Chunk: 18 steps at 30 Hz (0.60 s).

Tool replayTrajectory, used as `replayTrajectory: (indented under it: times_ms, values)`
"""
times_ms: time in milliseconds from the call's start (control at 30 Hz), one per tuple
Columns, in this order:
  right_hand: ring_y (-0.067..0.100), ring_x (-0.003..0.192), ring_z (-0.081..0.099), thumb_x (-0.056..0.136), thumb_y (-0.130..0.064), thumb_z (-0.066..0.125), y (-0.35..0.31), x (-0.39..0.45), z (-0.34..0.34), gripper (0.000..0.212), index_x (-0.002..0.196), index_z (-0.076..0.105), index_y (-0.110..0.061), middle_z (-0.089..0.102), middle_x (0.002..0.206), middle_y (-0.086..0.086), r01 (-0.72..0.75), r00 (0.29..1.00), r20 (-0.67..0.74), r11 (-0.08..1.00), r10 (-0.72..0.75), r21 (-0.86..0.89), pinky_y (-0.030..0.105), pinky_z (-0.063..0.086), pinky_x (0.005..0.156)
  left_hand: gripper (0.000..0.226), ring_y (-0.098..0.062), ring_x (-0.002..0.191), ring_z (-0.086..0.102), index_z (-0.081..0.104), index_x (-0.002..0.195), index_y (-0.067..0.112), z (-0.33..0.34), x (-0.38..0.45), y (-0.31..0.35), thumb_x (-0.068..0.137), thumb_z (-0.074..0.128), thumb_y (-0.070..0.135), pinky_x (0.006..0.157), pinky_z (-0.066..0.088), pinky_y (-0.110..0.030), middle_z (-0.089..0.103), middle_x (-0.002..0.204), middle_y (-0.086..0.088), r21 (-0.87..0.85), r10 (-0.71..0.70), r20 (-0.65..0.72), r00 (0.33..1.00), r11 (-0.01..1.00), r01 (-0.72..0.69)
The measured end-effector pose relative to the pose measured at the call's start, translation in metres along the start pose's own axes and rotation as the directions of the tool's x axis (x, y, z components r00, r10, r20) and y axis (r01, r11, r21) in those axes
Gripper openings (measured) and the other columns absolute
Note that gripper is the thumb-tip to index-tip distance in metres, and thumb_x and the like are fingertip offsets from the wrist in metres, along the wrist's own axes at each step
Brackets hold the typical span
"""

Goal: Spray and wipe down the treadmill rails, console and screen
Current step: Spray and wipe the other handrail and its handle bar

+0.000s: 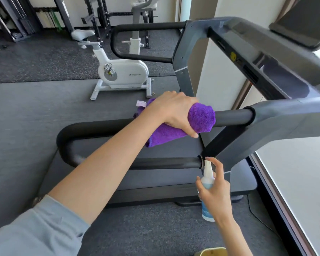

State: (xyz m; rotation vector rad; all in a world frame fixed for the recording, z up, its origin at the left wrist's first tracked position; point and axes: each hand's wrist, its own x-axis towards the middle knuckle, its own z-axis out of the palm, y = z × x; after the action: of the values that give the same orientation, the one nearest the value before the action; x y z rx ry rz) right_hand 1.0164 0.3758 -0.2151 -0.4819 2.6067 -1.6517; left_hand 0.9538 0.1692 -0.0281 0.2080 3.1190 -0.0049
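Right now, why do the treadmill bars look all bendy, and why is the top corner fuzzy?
In the head view, the wide lens bows the near rail at the edges; the screen is smeared and soft, while the purple cloth under the left hand stays sharp; window daylight washes out the right side.

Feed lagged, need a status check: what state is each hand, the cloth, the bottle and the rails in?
Left hand: grips cloth on near rail.
Purple cloth: wrapped over near rail.
Right hand: holds spray bottle, upright, finger on nozzle.
Far rail: untouched.
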Motion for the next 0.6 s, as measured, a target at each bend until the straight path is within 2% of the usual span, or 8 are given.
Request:
replayTrajectory:
  times_ms: [100, 200, 267, 367, 533, 600]
  values:
    - [0.029, 0.051, 0.052, 0.083, -0.001, 0.067, 0.005, 0.000, -0.010, 0.065, 0.118, 0.042, -0.051, 0.058, 0.067, 0.006, -0.010, 0.999, -0.035, 1.000, 0.009, -0.017, 0.049, 0.054, 0.054, 0.085, -0.026, 0.084, 0.055, 0.052, 0.117, 0.022, 0.000, 0.019, 0.020, 0.057, 0.067, 0.080, 0.072, 0.036, -0.034, 0.059, 0.092, -0.001, 0.021, 0.024, -0.011, 1.000, 0.999, -0.024]
    - [0.026, 0.053, 0.056, 0.084, -0.001, 0.069, 0.007, -0.001, -0.020, 0.071, 0.114, 0.039, -0.059, 0.057, 0.072, -0.001, -0.006, 0.998, -0.062, 0.999, 0.004, -0.039, 0.050, 0.055, 0.055, 0.090, -0.029, 0.096, 0.061, 0.052, 0.118, 0.019, 0.000, 0.040, 0.043, 0.057, 0.062, 0.085, 0.073, 0.036, -0.035, 0.066, 0.107, -0.005, 0.024, 0.052, -0.046, 0.998, 0.998, -0.051]
    - [0.026, 0.054, 0.058, 0.085, -0.003, 0.070, 0.008, -0.002, -0.026, 0.071, 0.114, 0.038, -0.060, 0.058, 0.073, -0.004, -0.012, 0.998, -0.070, 0.999, 0.009, -0.043, 0.051, 0.056, 0.056, 0.089, -0.027, 0.092, 0.060, 0.052, 0.112, 0.018, 0.000, 0.053, 0.061, 0.057, 0.057, 0.089, 0.072, 0.034, -0.034, 0.065, 0.100, -0.004, 0.026, 0.050, -0.085, 0.995, 0.998, -0.048]
    - [0.025, 0.053, 0.058, 0.085, -0.004, 0.070, 0.010, -0.006, -0.036, 0.064, 0.118, 0.041, -0.051, 0.057, 0.073, -0.007, -0.018, 0.996, -0.084, 0.999, 0.014, -0.046, 0.050, 0.055, 0.055, 0.086, -0.024, 0.076, 0.050, 0.045, 0.095, 0.018, 0.000, 0.067, 0.087, 0.056, 0.047, 0.095, 0.069, 0.033, -0.033, 0.054, 0.080, -0.001, 0.032, 0.010, -0.157, 0.988, 0.999, -0.006]
    - [0.029, 0.053, 0.056, 0.085, -0.004, 0.068, 0.011, -0.007, -0.045, 0.062, 0.121, 0.042, -0.046, 0.057, 0.067, 0.005, -0.030, 0.996, -0.085, 0.998, 0.025, -0.061, 0.049, 0.054, 0.053, 0.093, -0.026, 0.076, 0.059, 0.058, 0.110, 0.021, 0.003, 0.067, 0.104, 0.056, 0.044, 0.096, 0.065, 0.032, -0.031, 0.043, 0.065, 0.002, 0.071, -0.019, -0.274, 0.961, 0.997, 0.040]
    - [0.025, 0.051, 0.056, 0.085, -0.005, 0.068, 0.009, -0.006, -0.043, 0.060, 0.123, 0.042, -0.044, 0.058, 0.066, 0.004, -0.027, 0.996, -0.085, 0.997, 0.021, -0.074, 0.046, 0.054, 0.053, 0.087, -0.025, 0.076, 0.060, 0.058, 0.114, 0.024, 0.007, 0.062, 0.100, 0.060, 0.049, 0.092, 0.064, 0.032, -0.031, 0.053, 0.070, 0.001, 0.097, 0.012, -0.320, 0.947, 0.995, 0.020]
